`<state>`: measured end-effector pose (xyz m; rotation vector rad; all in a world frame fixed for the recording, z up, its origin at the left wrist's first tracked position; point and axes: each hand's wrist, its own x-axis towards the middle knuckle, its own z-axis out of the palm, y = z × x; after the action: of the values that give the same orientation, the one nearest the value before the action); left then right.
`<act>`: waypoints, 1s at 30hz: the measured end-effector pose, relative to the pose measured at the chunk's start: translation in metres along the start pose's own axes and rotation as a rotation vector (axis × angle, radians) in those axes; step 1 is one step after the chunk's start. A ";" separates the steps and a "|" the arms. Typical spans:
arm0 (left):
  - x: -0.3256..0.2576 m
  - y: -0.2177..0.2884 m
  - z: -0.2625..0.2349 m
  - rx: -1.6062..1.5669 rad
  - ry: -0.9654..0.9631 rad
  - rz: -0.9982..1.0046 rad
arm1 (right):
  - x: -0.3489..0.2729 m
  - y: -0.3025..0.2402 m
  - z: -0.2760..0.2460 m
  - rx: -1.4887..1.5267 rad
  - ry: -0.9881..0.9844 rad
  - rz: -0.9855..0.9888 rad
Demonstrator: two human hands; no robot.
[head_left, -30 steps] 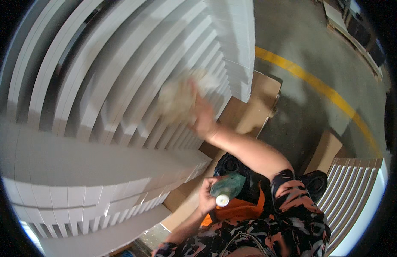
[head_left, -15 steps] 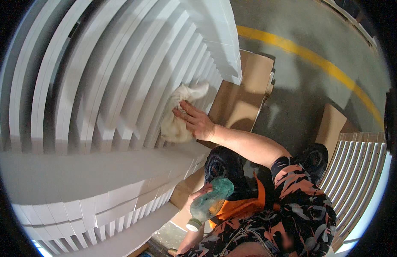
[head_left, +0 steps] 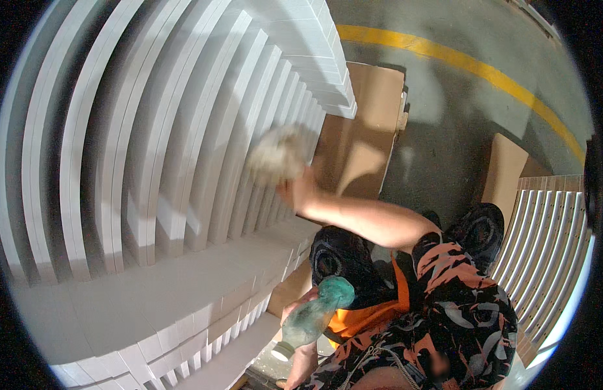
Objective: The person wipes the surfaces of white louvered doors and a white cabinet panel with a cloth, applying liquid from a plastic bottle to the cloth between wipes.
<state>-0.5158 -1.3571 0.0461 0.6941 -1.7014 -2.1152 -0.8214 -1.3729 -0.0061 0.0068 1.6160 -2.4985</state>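
A crumpled off-white cloth (head_left: 280, 156) is bunched in my right hand (head_left: 300, 190), which is stretched out to the left. Both are smeared by motion. The cloth lies over the slats of a tall stack of white slatted frames (head_left: 136, 140), and I cannot tell whether it touches them. Low in front of my body, my left hand (head_left: 299, 308) is wrapped round a see-through green plastic bottle (head_left: 311, 320). That bottle is tilted, its pale cap pointing down and to the left. Most of the left fingers are hidden behind it.
Brown cardboard (head_left: 360, 130) lies beneath and beside the stack. Another stack of slatted pieces (head_left: 545, 250) stands at the right, with a cardboard sheet (head_left: 506, 169) behind it. A yellow line (head_left: 444, 58) curves across the grey floor. Something orange (head_left: 373, 318) hangs by my knees.
My right hand and the cloth have shifted slightly over the slats and are now blurred. The view has turned a little. The left hand still holds the bottle, now slightly lower in the picture.
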 end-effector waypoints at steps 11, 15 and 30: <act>0.011 0.023 0.003 1.307 -0.128 0.468 | 0.004 0.076 -0.039 -0.495 -0.263 -0.349; -0.005 0.011 -0.011 0.386 -0.023 0.170 | 0.062 0.077 -0.041 -0.465 -0.020 -0.211; 0.014 0.043 0.006 1.379 -0.254 0.362 | 0.105 0.103 -0.066 -0.228 0.154 0.276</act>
<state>-0.5320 -1.3695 0.0863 0.3211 -3.0218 -0.5565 -0.9157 -1.3687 -0.1365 0.3754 1.8103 -2.1430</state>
